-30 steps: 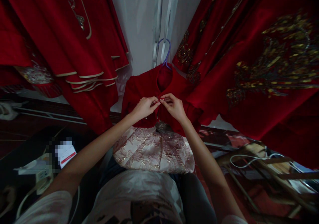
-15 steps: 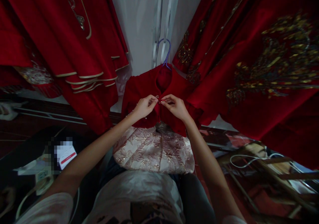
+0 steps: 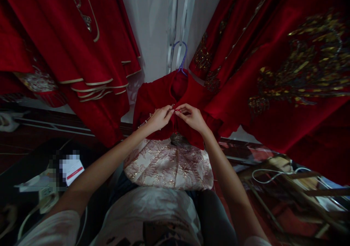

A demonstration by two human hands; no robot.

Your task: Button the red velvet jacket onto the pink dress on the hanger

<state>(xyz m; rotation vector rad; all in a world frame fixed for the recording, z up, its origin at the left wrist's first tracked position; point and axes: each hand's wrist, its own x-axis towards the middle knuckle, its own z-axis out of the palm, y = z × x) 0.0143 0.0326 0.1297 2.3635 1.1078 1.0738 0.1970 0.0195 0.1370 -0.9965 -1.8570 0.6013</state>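
In front of me a short red jacket [image 3: 153, 94] hangs on a purple hanger [image 3: 183, 56]. My left hand [image 3: 162, 117] pinches the jacket's front edge, just below the neck opening. Close beside it, my right hand [image 3: 191, 117] pinches the facing edge. The fingertips of both hands nearly meet at the front opening, and the small fastening between them is too small to make out. Beaded trim shows beside my left hand. Below the jacket, a pale pink and gold brocade fabric [image 3: 169, 165] lies at my lap.
Red garments [image 3: 104, 56] with pale edging hang at the left. More red garments with gold sequins [image 3: 300, 74] hang at the right. A power strip [image 3: 47, 198] and a white-and-red box [image 3: 73, 171] lie at lower left. A wooden rack [image 3: 290, 191] with a white cable stands at lower right.
My left hand has turned slightly, its fingers now flatter over the jacket's edge. My right hand stays nearly in place. The jacket and hanger have hardly moved.
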